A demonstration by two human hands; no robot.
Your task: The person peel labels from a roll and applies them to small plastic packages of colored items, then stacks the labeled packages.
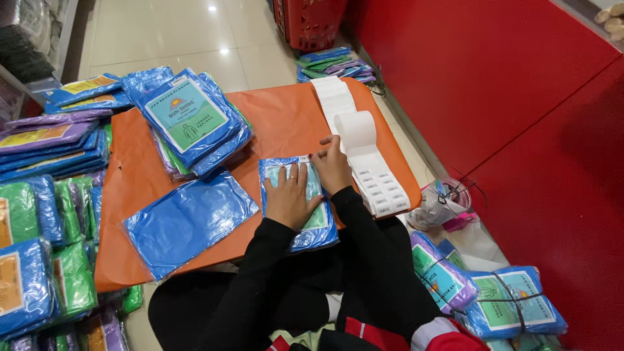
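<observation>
- I see my left hand [290, 195] lying flat, fingers spread, on a blue plastic packet [300, 203] at the near edge of the orange board [279, 123].
- My right hand [332, 166] pinches a small white label at the packet's top right corner.
- Just right of it runs a strip of white labels [364, 153].
- Left lie a plain blue packet [188, 221] and a stack of blue packets [195, 123].

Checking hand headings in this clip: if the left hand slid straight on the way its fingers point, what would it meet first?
The left hand lies flat on a blue plastic packet, fingers pointing away from the person. Straight on, it would probably cross the packet's far edge onto the bare orange table. The label strip lies off to the right, likely outside that line.
</observation>
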